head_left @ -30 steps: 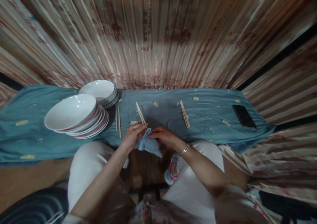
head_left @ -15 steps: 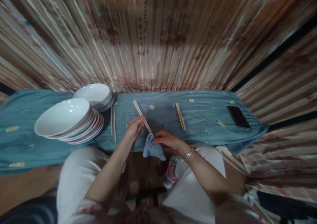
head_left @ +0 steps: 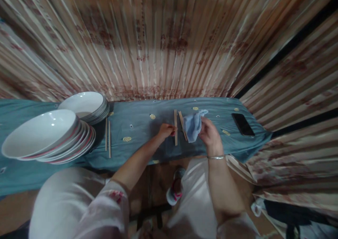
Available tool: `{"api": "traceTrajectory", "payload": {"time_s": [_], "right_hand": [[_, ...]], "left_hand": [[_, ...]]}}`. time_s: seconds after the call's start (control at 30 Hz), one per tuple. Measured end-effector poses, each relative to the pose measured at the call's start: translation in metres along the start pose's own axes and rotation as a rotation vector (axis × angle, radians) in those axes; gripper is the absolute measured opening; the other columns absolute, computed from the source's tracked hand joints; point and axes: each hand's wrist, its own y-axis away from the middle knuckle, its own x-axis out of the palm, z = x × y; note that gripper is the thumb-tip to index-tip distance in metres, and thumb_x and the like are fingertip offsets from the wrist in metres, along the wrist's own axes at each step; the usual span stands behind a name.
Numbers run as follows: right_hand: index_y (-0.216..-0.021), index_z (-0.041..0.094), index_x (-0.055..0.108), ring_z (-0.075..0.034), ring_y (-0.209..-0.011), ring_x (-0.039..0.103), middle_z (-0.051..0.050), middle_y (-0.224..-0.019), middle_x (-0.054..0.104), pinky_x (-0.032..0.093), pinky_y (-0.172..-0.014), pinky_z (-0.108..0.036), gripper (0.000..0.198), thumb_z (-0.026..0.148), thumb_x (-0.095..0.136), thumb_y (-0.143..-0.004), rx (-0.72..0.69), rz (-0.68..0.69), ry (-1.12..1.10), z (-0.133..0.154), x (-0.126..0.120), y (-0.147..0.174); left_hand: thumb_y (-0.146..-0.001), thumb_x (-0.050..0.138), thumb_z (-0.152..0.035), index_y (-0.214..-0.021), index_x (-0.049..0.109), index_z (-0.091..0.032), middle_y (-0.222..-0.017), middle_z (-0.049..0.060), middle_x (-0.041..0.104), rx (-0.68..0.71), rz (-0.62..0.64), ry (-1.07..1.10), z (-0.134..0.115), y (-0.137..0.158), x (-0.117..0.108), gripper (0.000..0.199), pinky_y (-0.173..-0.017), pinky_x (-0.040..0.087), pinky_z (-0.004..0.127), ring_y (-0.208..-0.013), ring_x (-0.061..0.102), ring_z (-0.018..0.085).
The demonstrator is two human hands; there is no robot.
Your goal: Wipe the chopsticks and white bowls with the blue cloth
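"How are the hands?"

"The left hand [head_left: 168, 130], left of the rag [head_left: 194, 126], is closed round a pair of chopsticks [head_left: 175, 117]. The right hand [head_left: 210, 133], on the rag's right edge, pinches it between thumb and fingers."

"Counting from the left?"

"Bowls [head_left: 42, 133] in two stacks, well left of the rag; two loose sticks [head_left: 110, 140], closer to it; the held pair; then a bundle [head_left: 181, 119] at the rag's left edge, partly covered, so I can't count it. One phone [head_left: 242, 124], right of the rag."

"Writing?"

"Characters on the curtain [head_left: 139, 35] behind the rag, too blurred to read."
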Motion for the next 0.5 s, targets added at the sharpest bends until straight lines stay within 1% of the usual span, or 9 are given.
{"api": "traceTrajectory", "payload": {"time_s": [0.1, 0.2, 0.37, 0.5], "right_hand": [[-0.067, 0.023, 0.063, -0.013, -0.056, 0.062, 0.005, -0.061, 0.067, 0.053, -0.061, -0.026, 0.014, 0.029, 0.075, -0.064, -0.043, -0.062, -0.121, 0.004, -0.011, -0.009], [-0.065, 0.024, 0.061, -0.012, -0.055, 0.062, 0.007, -0.057, 0.065, 0.053, -0.059, -0.023, 0.015, 0.03, 0.074, -0.066, -0.04, -0.062, -0.143, 0.006, -0.015, -0.013], [-0.062, 0.024, 0.059, -0.011, -0.05, 0.058, 0.007, -0.053, 0.062, 0.051, -0.054, -0.022, 0.017, 0.03, 0.076, -0.064, -0.021, -0.057, -0.208, 0.005, -0.011, -0.014], [-0.063, 0.024, 0.058, -0.01, -0.05, 0.057, 0.007, -0.053, 0.06, 0.051, -0.054, -0.021, 0.019, 0.033, 0.075, -0.065, -0.044, -0.055, -0.169, 0.005, -0.007, -0.014]], "left_hand": [[-0.064, 0.079, -0.011, -0.057, 0.065, -0.013, -0.041, -0.002, 0.056, -0.028, 0.007, -0.079, -0.003, -0.011, 0.01, 0.016, -0.048, 0.047, 0.022, -0.042, 0.055, 0.01], [-0.065, 0.079, -0.012, -0.057, 0.065, -0.013, -0.041, -0.001, 0.057, -0.048, 0.017, -0.136, -0.003, -0.02, 0.017, 0.016, -0.05, 0.048, 0.023, -0.044, 0.059, 0.012], [-0.064, 0.08, -0.012, -0.055, 0.064, -0.013, -0.04, 0.0, 0.056, -0.06, 0.042, -0.171, -0.003, -0.031, 0.023, 0.018, -0.049, 0.049, 0.025, -0.042, 0.059, 0.014], [-0.06, 0.082, -0.01, -0.057, 0.064, -0.012, -0.041, 0.0, 0.058, -0.038, 0.075, -0.106, -0.002, -0.036, 0.026, 0.018, -0.046, 0.049, 0.025, -0.041, 0.059, 0.015]]}}
